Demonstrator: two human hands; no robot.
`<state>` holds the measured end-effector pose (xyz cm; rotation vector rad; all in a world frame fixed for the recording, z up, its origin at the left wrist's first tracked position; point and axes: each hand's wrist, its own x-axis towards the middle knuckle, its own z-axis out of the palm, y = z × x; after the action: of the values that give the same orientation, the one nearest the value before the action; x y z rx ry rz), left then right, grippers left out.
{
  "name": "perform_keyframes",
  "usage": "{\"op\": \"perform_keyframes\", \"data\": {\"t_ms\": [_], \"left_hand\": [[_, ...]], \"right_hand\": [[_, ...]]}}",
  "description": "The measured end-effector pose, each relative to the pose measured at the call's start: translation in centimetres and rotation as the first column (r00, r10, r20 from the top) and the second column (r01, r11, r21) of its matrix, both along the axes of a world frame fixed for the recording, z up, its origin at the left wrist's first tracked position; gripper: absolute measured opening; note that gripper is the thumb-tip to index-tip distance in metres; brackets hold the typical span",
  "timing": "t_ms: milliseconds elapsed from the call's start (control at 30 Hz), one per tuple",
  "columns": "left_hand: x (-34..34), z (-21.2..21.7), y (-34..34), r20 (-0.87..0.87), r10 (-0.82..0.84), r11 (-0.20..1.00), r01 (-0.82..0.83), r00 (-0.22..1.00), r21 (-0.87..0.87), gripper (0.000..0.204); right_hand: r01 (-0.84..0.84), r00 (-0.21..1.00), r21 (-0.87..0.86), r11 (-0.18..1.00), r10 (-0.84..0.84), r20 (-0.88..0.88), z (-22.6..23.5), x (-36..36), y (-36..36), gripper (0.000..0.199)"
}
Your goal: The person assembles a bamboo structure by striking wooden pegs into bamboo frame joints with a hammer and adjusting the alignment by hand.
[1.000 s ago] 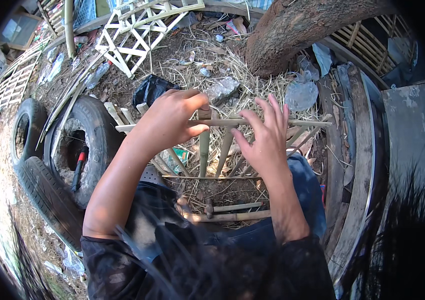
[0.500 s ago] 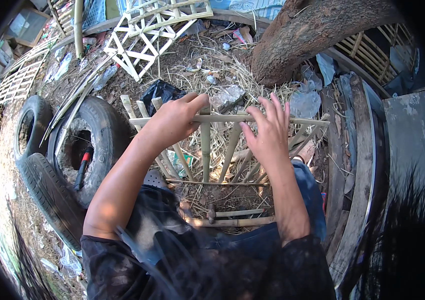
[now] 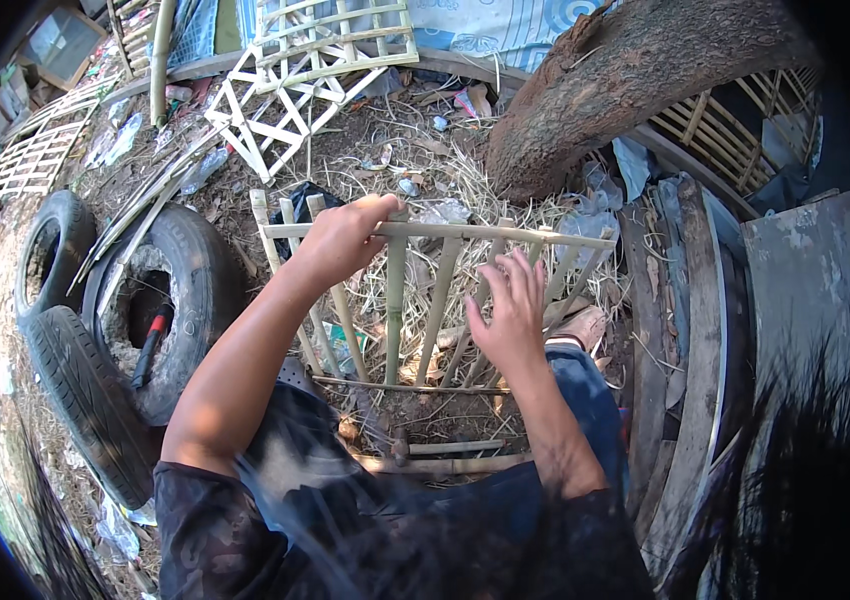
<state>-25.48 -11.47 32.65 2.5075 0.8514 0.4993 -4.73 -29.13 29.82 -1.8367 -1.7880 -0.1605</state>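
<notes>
A bamboo frame (image 3: pixel 394 300) stands before me, its several upright slats joined by a long top rail (image 3: pixel 455 231) and a thin lower strip (image 3: pixel 415 386). My left hand (image 3: pixel 342 240) is closed around the top rail, left of its middle. Below the rail, my right hand (image 3: pixel 508 306) hovers near the right-hand slats with its fingers spread and nothing in them. A hammer (image 3: pixel 400 445) seems to lie by the bamboo pieces (image 3: pixel 455 464) on the ground near my feet; part of it is hard to make out.
Old tyres (image 3: pixel 195 270) lie at the left, a red-and-black handled tool (image 3: pixel 153 345) resting in one. Lattice bamboo panels (image 3: pixel 275 120) lie at the back. A thick tree trunk (image 3: pixel 585 110) leans on the right, beside wooden planks (image 3: pixel 705 350). Straw and plastic scraps litter the soil.
My right hand has come off the top rail and moved down and toward me. My left hand keeps its hold, and the frame's right end sits lower and further left in view.
</notes>
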Motion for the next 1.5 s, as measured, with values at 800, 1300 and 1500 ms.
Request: {"op": "perform_keyframes", "data": {"t_ms": [800, 1300, 1500], "left_hand": [[0.4, -3.0, 3.5, 0.03, 0.037, 0.997, -0.034, 0.999, -0.07, 0.049], [0.8, -1.0, 1.0, 0.055, 0.058, 0.996, -0.054, 0.997, -0.066, 0.058], [0.4, -1.2, 1.2, 0.047, 0.053, 0.998, -0.052, 0.997, -0.029, 0.051]], "right_hand": [[0.119, 0.885, -0.616, 0.779, -0.365, -0.29, -17.8, 9.6, -15.3, 0.03], [0.025, 0.897, -0.736, 0.676, -0.34, -0.282, -16.8, 8.0, -14.5, 0.037], [0.019, 0.91, -0.753, 0.658, -0.323, -0.26, -17.2, 7.8, -14.5, 0.035]]}}
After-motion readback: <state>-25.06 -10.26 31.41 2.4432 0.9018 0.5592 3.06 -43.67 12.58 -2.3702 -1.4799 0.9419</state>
